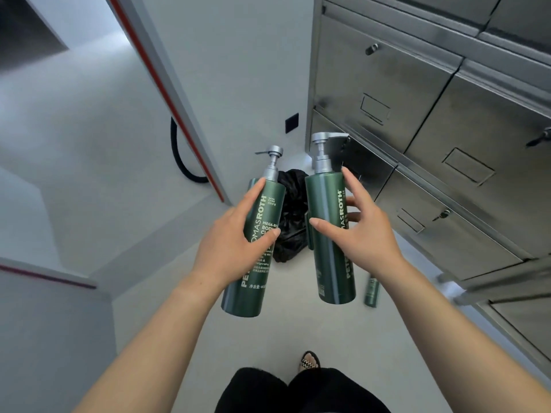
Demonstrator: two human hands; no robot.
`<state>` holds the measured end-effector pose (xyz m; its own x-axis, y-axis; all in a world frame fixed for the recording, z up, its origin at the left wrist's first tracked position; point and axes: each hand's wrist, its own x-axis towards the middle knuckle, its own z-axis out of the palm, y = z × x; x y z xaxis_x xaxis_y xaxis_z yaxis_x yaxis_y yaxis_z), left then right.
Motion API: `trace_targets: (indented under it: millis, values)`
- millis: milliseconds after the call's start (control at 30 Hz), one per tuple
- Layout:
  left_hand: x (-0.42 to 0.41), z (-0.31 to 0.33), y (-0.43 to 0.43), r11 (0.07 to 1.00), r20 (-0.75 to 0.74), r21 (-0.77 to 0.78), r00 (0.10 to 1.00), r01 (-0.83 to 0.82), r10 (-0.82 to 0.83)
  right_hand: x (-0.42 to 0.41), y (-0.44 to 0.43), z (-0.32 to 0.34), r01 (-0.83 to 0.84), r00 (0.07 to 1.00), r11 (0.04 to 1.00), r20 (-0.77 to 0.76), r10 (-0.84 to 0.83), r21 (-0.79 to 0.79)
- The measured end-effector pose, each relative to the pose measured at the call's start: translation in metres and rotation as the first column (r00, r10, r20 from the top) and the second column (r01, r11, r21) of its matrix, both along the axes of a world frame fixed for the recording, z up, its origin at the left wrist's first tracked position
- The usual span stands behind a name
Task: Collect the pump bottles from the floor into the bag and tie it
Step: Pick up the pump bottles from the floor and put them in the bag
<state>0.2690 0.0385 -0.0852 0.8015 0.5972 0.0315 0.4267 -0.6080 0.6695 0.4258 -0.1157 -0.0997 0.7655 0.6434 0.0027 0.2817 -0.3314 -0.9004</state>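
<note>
Both hands are raised in front of the person, each wrapped around a tall green pump bottle. Left hand (pixel 235 242) grips the left pump bottle (pixel 253 251) around its middle, thumb across the printed label; this bottle leans a little, pump head up and away from the body. Right hand (pixel 354 231) clasps the right pump bottle (pixel 329 234) at its upper half, fingers spread around the far side, and this one stands close to upright. The bottles are near each other but apart.

Beyond and below them, seen through the gap between the two bottles, a crumpled black bag (pixel 290 216) lies on the pale floor (pixel 167 293), well under the hands. Its mouth cannot be made out, so lowering the bottles in looks likely to need it opened first. Neither hand appears clearly closer.

A small green bottle (pixel 372 290) lies on the floor to the right, near a wall of steel lockers (pixel 447 144). A black hose (pixel 182 162) curves by a doorframe on the left. Nothing blocks the way down to the bag.
</note>
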Motion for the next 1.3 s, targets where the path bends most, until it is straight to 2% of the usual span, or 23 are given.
trace_targets:
  millis: [233,500,700,833,1033,1300]
  values:
    - [0.051,-0.017,0.07,0.995,-0.014,-0.061,0.997,0.077,-0.078,0.04,0.045,-0.015,0.135,0.99,0.989,-0.043,-0.137,-0.056]
    - [0.128,-0.013,0.178,0.971,-0.008,-0.018,0.971,0.239,-0.239,0.076,0.12,-0.012,0.329,0.943,0.941,-0.017,-0.331,-0.075]
    - [0.179,-0.022,0.225,0.941,-0.046,-0.045,0.94,0.336,-0.337,0.109,0.154,-0.014,0.418,0.907,0.905,-0.022,-0.42,-0.081]
    - [0.21,-0.029,0.242,0.94,-0.048,-0.061,0.939,0.337,-0.34,0.141,0.177,-0.019,0.423,0.903,0.9,-0.031,-0.428,-0.1]
    - [0.25,-0.031,0.267,0.958,-0.065,-0.023,0.956,0.285,-0.286,0.195,0.215,-0.03,0.343,0.936,0.935,-0.055,-0.349,-0.094]
    - [0.296,-0.049,0.306,0.948,-0.09,-0.007,0.944,0.317,-0.316,0.234,0.253,-0.055,0.346,0.929,0.933,-0.098,-0.356,-0.102]
